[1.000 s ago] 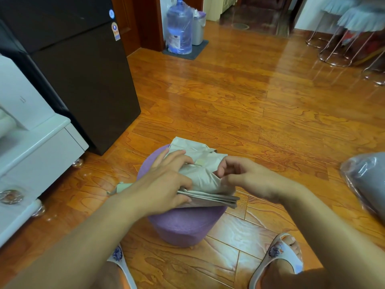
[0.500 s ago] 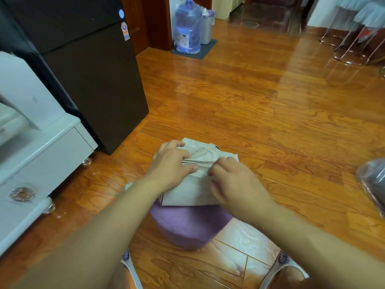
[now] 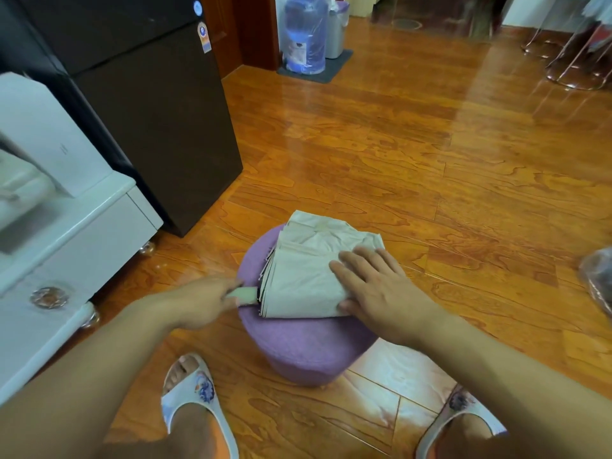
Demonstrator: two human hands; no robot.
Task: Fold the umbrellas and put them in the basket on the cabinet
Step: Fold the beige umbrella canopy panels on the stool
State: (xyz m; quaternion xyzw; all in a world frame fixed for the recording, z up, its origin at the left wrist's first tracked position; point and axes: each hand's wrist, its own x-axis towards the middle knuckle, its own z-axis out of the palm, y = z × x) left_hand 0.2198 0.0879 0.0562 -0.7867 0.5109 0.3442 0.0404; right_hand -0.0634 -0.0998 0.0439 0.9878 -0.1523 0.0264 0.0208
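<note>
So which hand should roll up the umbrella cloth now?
The right hand, probably. It lies flat on the umbrella cloth atop the purple stool, while the left hand grips the handle.

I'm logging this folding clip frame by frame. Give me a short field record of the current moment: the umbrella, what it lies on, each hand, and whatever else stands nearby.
umbrella: beige umbrella, canopy flattened in pleats, lying on the stool
support: round purple stool on the wooden floor
left hand: left hand grips the pale green handle
right hand: right hand presses flat on the canopy, fingers straight
nearby: white cabinet at left, dark fridge behind it, water bottle far back
basket: not in view
</note>
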